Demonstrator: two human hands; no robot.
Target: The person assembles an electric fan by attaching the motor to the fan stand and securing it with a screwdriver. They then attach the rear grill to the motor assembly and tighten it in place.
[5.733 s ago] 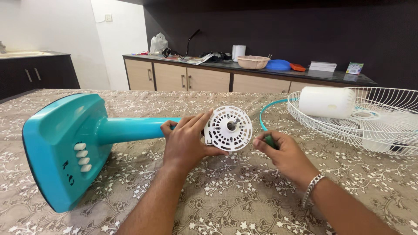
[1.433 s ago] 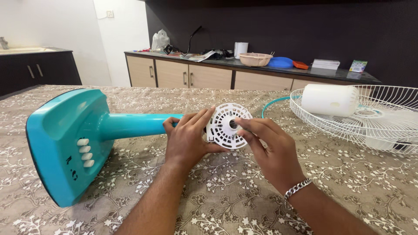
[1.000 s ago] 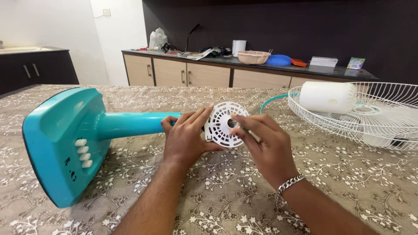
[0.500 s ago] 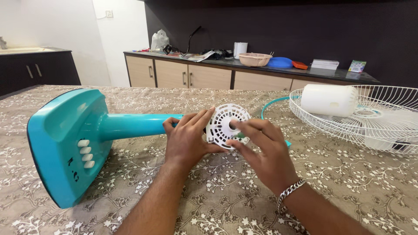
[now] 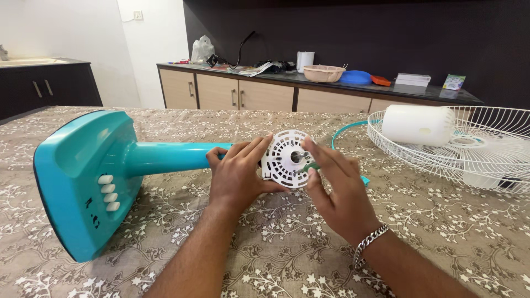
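Head view: the white disc (image 5: 287,159) is being steadied by the left hand (image 5: 236,177) while a green tool (image 5: 309,166) is being pinched in the right hand (image 5: 337,193).

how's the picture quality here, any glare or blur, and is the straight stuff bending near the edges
Head view: even indoor light, soft shadows under the left hand and right hand; mild sheen on the teal fan base; the white motor plate is sharp, no motion blur; wide-angle stretch enlarges the base and wire grille at the edges; the far counter is slightly soft.
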